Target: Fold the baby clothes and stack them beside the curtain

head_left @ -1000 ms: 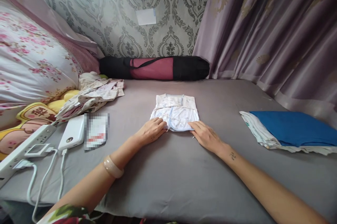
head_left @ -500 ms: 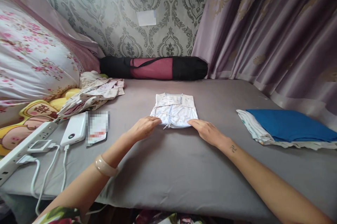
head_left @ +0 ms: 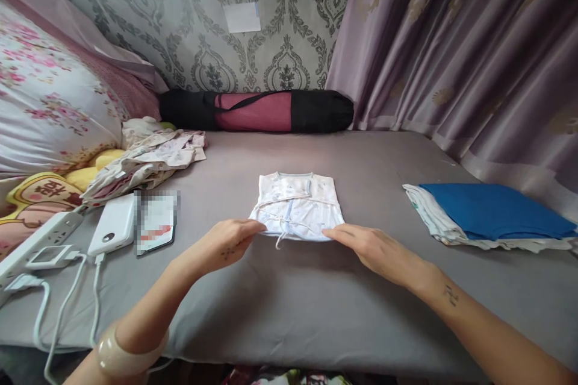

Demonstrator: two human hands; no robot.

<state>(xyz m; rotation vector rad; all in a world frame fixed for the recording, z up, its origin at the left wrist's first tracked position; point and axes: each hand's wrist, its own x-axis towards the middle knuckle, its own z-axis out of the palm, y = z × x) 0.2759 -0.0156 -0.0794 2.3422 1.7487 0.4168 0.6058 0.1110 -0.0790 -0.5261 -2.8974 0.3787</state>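
The small white shirt (head_left: 295, 207) lies on the grey bed (head_left: 289, 306), just beyond the left hand (head_left: 231, 237) and right hand (head_left: 377, 246), equally near, fingers (head_left: 253, 226) pinching its crosswise near edge at both ends.

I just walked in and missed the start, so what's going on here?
A person's left hand and right hand hold the near corners of a small white garment between their fingers. The garment is folded, and its near edge looks slightly raised off the gray sheet. Off to the right, a blue cloth lies folded on top of white fabric; to the left is a loose pile of clothes.
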